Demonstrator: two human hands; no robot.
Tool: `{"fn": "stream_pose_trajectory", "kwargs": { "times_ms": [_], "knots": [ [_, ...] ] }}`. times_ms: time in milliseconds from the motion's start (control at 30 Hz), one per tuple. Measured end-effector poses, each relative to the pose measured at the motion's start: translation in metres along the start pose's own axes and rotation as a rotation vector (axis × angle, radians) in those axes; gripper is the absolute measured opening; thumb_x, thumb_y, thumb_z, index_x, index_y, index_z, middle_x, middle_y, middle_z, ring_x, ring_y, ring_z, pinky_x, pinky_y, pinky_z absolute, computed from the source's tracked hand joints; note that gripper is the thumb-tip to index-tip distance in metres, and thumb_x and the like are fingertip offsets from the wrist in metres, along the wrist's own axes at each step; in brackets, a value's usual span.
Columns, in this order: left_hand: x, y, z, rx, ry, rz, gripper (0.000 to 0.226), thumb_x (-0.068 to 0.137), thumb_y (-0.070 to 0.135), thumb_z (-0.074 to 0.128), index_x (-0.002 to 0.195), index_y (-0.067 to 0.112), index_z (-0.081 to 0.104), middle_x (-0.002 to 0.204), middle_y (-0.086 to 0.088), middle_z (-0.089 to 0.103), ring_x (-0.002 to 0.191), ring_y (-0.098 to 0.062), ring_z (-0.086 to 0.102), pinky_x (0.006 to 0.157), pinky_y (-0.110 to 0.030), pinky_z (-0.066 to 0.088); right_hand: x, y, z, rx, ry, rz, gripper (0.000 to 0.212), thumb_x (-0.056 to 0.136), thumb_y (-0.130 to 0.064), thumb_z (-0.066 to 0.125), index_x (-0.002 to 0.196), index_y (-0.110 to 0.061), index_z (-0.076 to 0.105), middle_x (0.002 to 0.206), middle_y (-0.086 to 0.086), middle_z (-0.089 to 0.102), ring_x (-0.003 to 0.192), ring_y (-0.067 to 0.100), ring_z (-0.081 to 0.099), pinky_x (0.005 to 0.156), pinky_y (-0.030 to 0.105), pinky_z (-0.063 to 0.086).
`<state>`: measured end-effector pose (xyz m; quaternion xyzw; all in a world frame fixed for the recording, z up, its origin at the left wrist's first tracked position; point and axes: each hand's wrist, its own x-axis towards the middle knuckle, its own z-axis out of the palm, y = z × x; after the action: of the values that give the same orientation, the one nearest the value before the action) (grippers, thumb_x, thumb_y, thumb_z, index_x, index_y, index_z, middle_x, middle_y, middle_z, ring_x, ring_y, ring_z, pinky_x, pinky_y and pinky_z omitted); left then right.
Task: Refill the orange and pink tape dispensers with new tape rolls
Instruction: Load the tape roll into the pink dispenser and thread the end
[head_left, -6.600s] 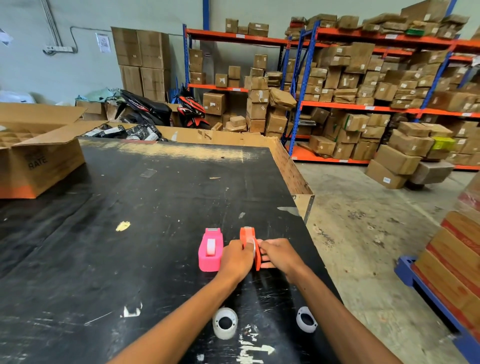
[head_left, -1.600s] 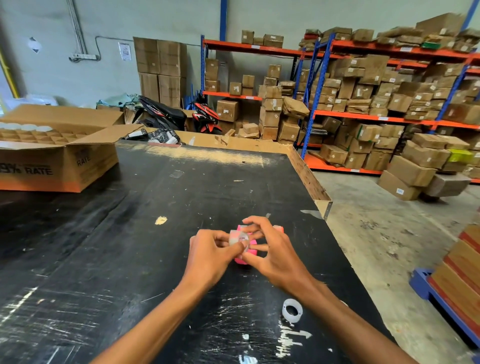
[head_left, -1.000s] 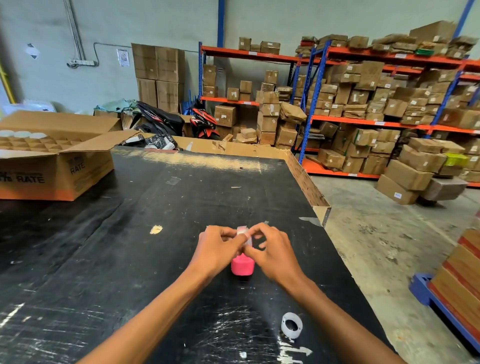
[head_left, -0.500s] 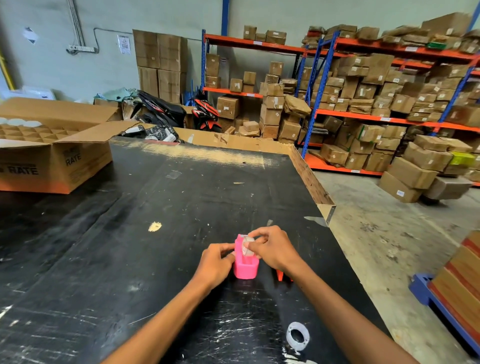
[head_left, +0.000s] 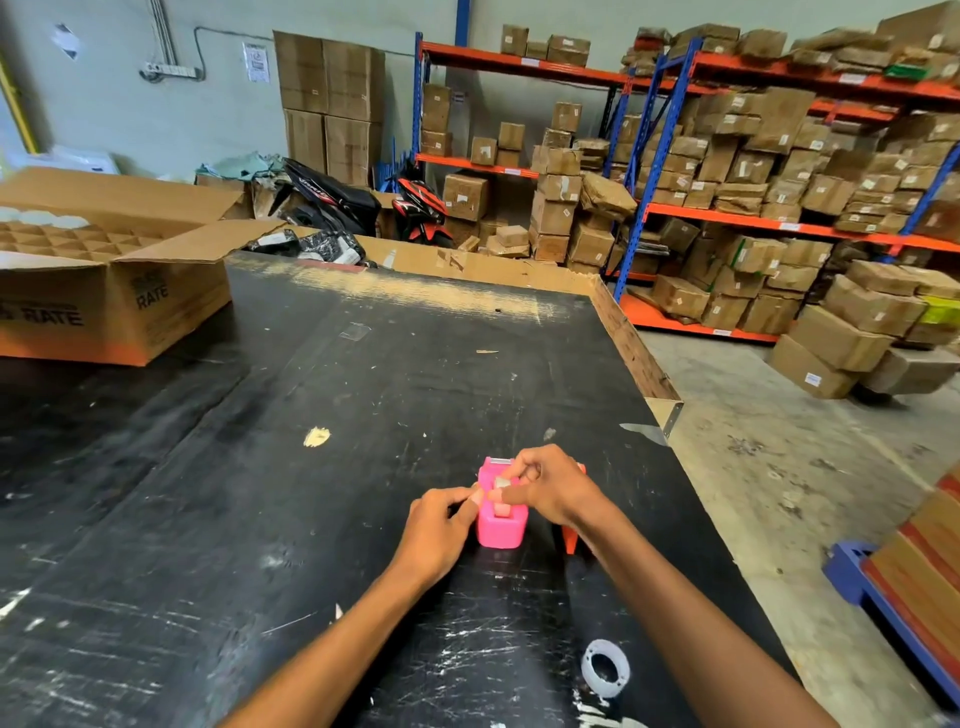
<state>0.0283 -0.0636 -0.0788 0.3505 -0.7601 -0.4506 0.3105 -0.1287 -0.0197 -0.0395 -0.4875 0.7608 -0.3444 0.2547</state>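
While both forearms reach forward over the black table (head_left: 218, 519), the left hand (head_left: 439, 530) curls against the left side of the pink tape dispenser (head_left: 501, 514), its fingertips pinched at the dispenser's top edge; the right hand (head_left: 553, 488) arches over the dispenser from the right, thumb and forefinger closed on the clear tape roll (head_left: 501, 486) seated in the slot (only a small pale patch of it shows between the fingers). Scuffed and scratched, the table top is worn to bare wood along its far edge; an open cardboard box (head_left: 119, 296) with a divider grid sits at its far left corner; orange-and-blue shelving (head_left: 779, 223) stacked with brown cartons fills the room behind, above a concrete floor. Standing upright on the table directly between the two hands, the pink dispenser points its cutter away from the person; the orange tape dispenser (head_left: 571, 540) lies just right of it, mostly hidden beneath the right wrist; an empty white tape core (head_left: 605, 667) rests flat near the table's near edge, well apart from both hands.
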Motion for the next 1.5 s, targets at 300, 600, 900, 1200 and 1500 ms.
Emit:
{"fn": "stream_pose_trajectory", "kwargs": {
  "times_ms": [300, 600, 900, 1200, 1500],
  "knots": [
    [0.003, -0.006, 0.002, -0.047, 0.027, -0.013, 0.026, 0.093, 0.024, 0.054, 0.113, 0.016, 0.070, 0.111, 0.006, 0.070, 0.103, 0.003, 0.058, 0.072, 0.007, 0.038, 0.005, -0.008, -0.013, -0.172, -0.155, 0.017, 0.036, 0.075, -0.033, 0.078, 0.105, -0.017, 0.068, 0.076, -0.004, 0.054, 0.071, 0.010, 0.051, 0.066, 0.025, 0.039],
    [0.002, -0.007, 0.003, -0.073, 0.035, -0.020, 0.025, 0.093, 0.023, 0.054, 0.110, 0.016, 0.071, 0.098, 0.018, 0.066, 0.087, 0.012, 0.057, 0.071, 0.005, 0.040, 0.009, -0.010, -0.023, -0.200, -0.285, 0.004, 0.026, 0.081, -0.030, 0.072, 0.097, -0.010, 0.075, 0.084, 0.004, 0.070, 0.080, 0.017, 0.062, 0.083, 0.031, 0.049],
    [0.004, -0.003, 0.003, -0.076, 0.052, -0.073, 0.026, 0.091, 0.026, 0.057, 0.110, 0.018, 0.072, 0.108, 0.009, 0.072, 0.096, 0.004, 0.062, 0.073, 0.004, 0.041, 0.016, -0.014, -0.028, -0.143, -0.201, -0.089, 0.006, 0.078, -0.016, 0.076, 0.073, -0.015, 0.072, 0.065, 0.001, 0.062, 0.060, 0.010, 0.052, 0.056, 0.022, 0.045],
    [0.012, 0.000, 0.012, -0.082, 0.135, -0.100, 0.025, 0.071, 0.037, 0.077, 0.080, 0.014, 0.073, 0.086, 0.003, 0.077, 0.086, -0.008, 0.069, 0.080, -0.024, 0.051, 0.037, -0.008, -0.035, -0.186, -0.171, -0.151, 0.009, 0.082, -0.008, 0.069, 0.082, -0.007, 0.077, 0.059, -0.005, 0.065, 0.050, 0.000, 0.056, 0.054, 0.015, 0.046],
    [0.012, -0.002, 0.012, -0.149, 0.113, -0.083, 0.021, 0.074, 0.032, 0.077, 0.078, 0.011, 0.072, 0.088, 0.002, 0.077, 0.084, -0.003, 0.068, 0.069, -0.002, 0.043, 0.061, -0.002, -0.035, -0.213, -0.157, -0.197, 0.011, 0.082, -0.014, 0.072, 0.087, -0.007, 0.078, 0.073, 0.002, 0.073, 0.062, -0.003, 0.061, 0.060, 0.015, 0.048]
  ]
}}
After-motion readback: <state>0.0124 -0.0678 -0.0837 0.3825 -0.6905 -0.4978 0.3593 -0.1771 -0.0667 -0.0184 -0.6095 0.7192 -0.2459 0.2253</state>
